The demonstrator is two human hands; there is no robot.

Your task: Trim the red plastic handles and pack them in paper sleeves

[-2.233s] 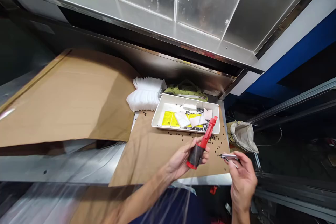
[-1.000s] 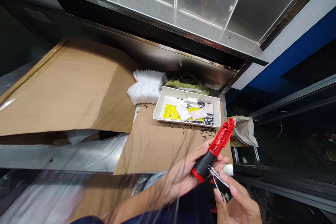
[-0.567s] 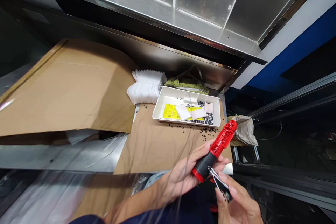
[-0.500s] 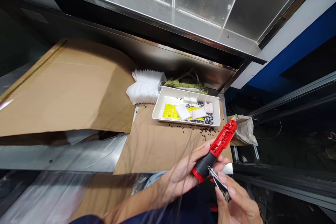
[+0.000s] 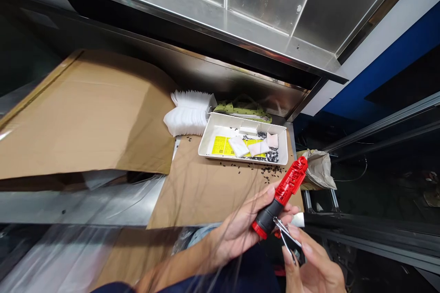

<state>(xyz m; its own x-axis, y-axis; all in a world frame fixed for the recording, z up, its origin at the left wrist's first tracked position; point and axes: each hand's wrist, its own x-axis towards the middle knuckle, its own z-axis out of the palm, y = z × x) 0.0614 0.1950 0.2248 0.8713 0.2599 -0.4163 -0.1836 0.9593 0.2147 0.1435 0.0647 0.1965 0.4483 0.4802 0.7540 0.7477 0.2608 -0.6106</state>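
My left hand (image 5: 245,222) is wrapped round the black section of a red and black plastic housing (image 5: 291,181), whose ribbed red end points up and to the right. Between the thumb and fingers of my right hand (image 5: 314,261) is a shiny metal nail clipper (image 5: 288,236) with its lever spread. The clipper's tip touches, or nearly touches, the side of the black section; exactly what it meets there is too small to tell.
Beyond my hands a white tray (image 5: 202,146) holds small black pieces and white pads, with more black pieces scattered on the cardboard sheet (image 5: 199,192). A white foam stack (image 5: 189,114), a large cardboard box (image 5: 103,114) and a paper bag (image 5: 319,169) stand around it.
The nail clipper's lever and body look spread slightly wider than before, and my right fingers have shifted a little. My left hand keeps its hold on the housing.
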